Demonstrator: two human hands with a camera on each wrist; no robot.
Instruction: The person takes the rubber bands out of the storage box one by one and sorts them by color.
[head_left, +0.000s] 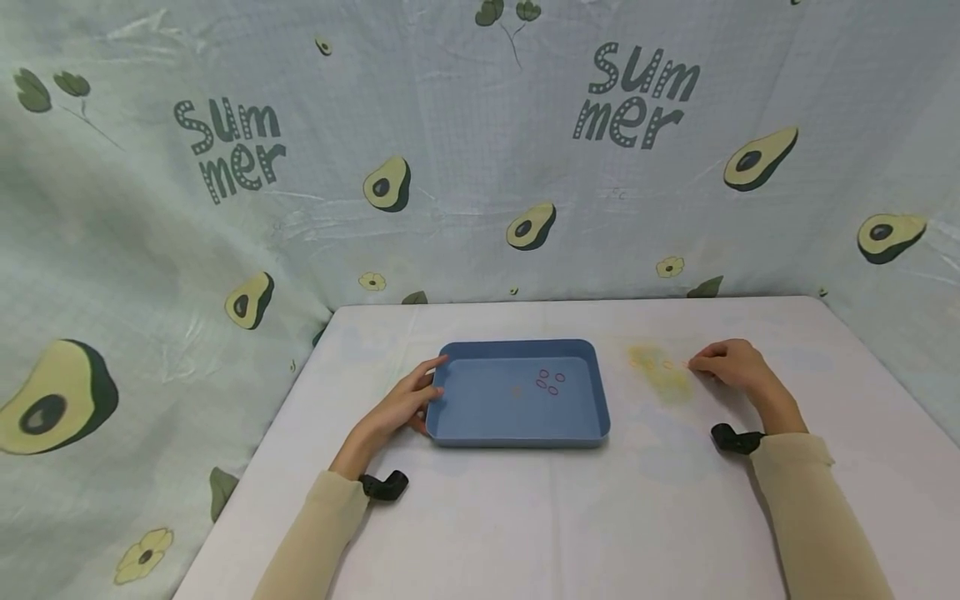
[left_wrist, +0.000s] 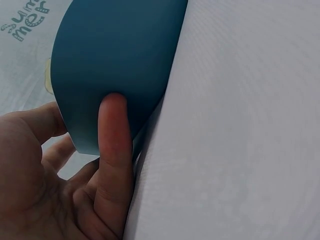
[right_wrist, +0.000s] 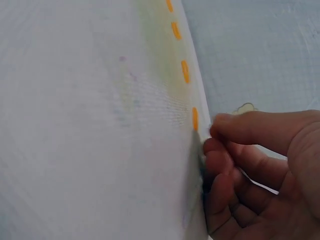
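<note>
My left hand (head_left: 399,410) holds the left side of a shallow blue tray (head_left: 517,437), with fingers over the rim and one digit pressing the outer wall (left_wrist: 90,60) in the left wrist view. Inside the tray lie several small red rings (head_left: 541,383) and one faint orange ring (head_left: 512,390). My right hand (head_left: 735,364) is low over the table at right, thumb and index fingertips together. Whether anything small is hidden between them is unclear. Beside those fingertips, a row of small orange rings (right_wrist: 185,71) lies on the table, the closest (right_wrist: 195,118) just off the tips.
A white cloth covers the table (head_left: 510,517), with a yellow-green patch (head_left: 663,383) under the orange rings. Behind and at both sides hangs a pale curtain (head_left: 450,100) printed with avocados. Each wrist wears a black camera (head_left: 384,486).
</note>
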